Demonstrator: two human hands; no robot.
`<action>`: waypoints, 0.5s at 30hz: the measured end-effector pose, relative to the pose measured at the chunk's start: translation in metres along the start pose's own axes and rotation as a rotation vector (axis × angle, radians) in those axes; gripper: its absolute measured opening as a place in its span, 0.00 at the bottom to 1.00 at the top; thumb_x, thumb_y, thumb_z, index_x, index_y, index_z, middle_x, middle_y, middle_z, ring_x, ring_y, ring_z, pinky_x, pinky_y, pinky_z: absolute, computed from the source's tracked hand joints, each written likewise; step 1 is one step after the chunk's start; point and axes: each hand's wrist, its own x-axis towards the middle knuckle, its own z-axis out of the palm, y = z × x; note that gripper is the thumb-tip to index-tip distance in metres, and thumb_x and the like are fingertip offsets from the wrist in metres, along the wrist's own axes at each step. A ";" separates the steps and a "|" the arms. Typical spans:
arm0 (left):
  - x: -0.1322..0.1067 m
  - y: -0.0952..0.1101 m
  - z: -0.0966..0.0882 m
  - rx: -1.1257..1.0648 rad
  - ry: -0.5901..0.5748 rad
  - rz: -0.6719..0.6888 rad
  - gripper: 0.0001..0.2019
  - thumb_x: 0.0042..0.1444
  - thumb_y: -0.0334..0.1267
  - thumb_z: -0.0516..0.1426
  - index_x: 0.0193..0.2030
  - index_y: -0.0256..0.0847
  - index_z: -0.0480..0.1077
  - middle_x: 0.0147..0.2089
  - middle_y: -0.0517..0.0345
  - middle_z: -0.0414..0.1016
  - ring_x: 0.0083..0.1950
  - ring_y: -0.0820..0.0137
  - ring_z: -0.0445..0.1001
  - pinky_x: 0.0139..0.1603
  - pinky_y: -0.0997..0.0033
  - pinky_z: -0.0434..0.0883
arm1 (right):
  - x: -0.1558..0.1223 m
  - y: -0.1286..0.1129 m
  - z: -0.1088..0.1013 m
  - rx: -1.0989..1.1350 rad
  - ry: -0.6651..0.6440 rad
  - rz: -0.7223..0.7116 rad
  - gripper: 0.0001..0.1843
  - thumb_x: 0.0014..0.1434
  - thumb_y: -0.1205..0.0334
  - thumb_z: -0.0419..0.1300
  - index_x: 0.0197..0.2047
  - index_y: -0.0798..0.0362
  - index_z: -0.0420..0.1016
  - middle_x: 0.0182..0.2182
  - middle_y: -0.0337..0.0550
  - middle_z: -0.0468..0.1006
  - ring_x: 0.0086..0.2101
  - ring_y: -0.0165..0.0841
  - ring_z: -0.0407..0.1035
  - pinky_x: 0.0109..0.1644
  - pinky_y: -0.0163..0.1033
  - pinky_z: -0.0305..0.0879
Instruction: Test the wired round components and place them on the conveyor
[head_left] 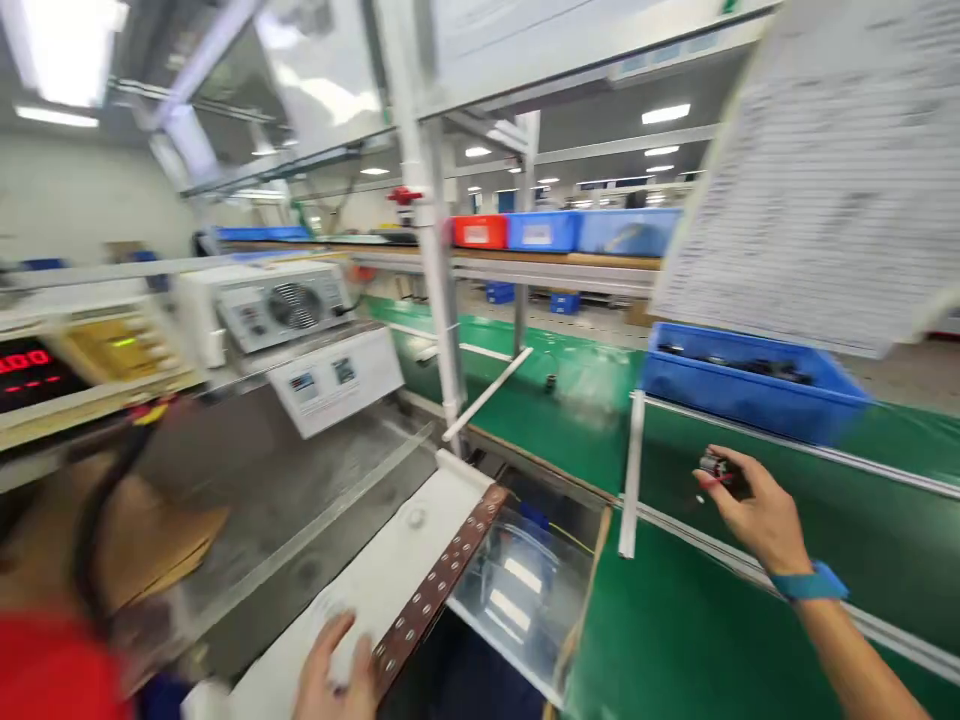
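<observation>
Between the thumb and fingers of my right hand (761, 505) is a small motor (714, 465), silvery and dark, with a red wire. A blue band circles that wrist. The hand is raised over the green mat, in front of a blue bin (750, 410) of dark parts. My left hand (337, 675) is at the bottom edge of the view, fingers apart, beside a white panel (390, 545). Along the panel runs a brown strip (442, 575) with rows of round metal studs. I see nothing held in the left hand, though its lower part is cut off.
A clear sheet (517, 590) lies right of the strip. Metal rails (632, 480) divide the green mat (652, 640). An upright post (431, 250) stands ahead. Instruments (281, 305) line the left. A paper sheet (817, 180) hangs at upper right. Someone's red garment (60, 665) shows lower left.
</observation>
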 end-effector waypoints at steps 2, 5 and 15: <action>-0.020 0.032 -0.005 -0.087 -0.006 0.227 0.24 0.54 0.53 0.55 0.54 0.42 0.70 0.62 0.51 0.68 0.66 0.56 0.62 0.69 0.54 0.58 | 0.005 -0.069 0.018 0.195 -0.216 -0.169 0.25 0.54 0.43 0.61 0.51 0.45 0.73 0.47 0.48 0.74 0.43 0.40 0.71 0.49 0.45 0.67; -0.042 0.078 -0.004 -0.124 -0.116 0.407 0.33 0.53 0.52 0.60 0.64 0.42 0.62 0.68 0.48 0.59 0.71 0.56 0.54 0.71 0.54 0.52 | -0.005 -0.163 0.071 0.490 -0.696 -0.322 0.23 0.54 0.45 0.64 0.50 0.46 0.75 0.49 0.49 0.74 0.42 0.39 0.71 0.45 0.42 0.69; -0.068 0.010 -0.022 -0.655 -0.448 -0.316 0.31 0.49 0.66 0.54 0.43 0.36 0.63 0.21 0.64 0.64 0.24 0.72 0.66 0.33 0.69 0.64 | -0.172 -0.362 0.302 0.345 -1.307 -0.564 0.18 0.53 0.59 0.64 0.45 0.58 0.75 0.37 0.48 0.78 0.37 0.36 0.72 0.42 0.38 0.65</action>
